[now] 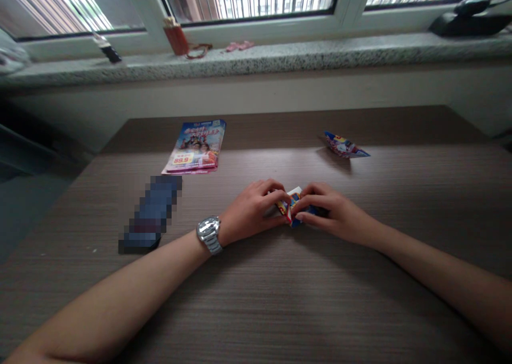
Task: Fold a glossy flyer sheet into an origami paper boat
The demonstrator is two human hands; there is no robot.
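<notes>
1. A brown wood-grain table (248, 300) spread across the scene.
2. On its far left part lay a stack of printed leaflets (198, 146), the top one showing "89.9".
3. Nearer, just beside the leaflets, lay a dark, flat, pixelated object (151, 215).
4. A folded piece of colourful printed paper (344, 146) sat on the far right part.
5. Beyond, a speckled stone sill (296, 57) ran under a white-framed window (348, 7) with bars outside.
6. On the sill, from left to right, were a small black-and-clear item (107, 49), a reddish-brown holder (176, 38) with a looped strap (199, 50), small pink pieces (240, 46) and a black device (464, 21).
</notes>
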